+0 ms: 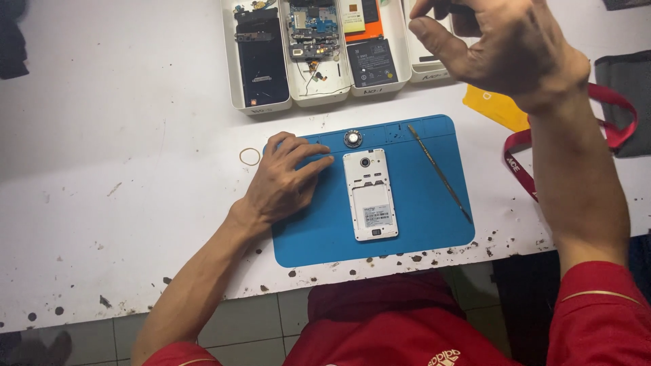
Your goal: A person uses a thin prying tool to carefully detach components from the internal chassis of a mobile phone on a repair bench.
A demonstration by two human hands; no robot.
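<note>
A white phone [369,194] lies face down with its back cover off in the middle of a blue mat [420,217]. My left hand [285,179] rests flat on the mat's left edge, fingers spread, fingertips a little left of the phone and holding nothing. My right hand [498,44] is raised over the white trays at the back right, fingers curled with thumb and forefinger pinched; whether something small is in them is not visible. A small round metal part [352,139] sits on the mat just above the phone. A thin metal tool [439,173] lies diagonally on the mat's right side.
Several white trays [234,74] at the table's far edge hold phone parts, a circuit board [312,30] and a battery [371,62]. A rubber band [249,156] lies left of the mat. A yellow card [495,107], a red lanyard [519,159] and a dark pouch [627,102] lie at right.
</note>
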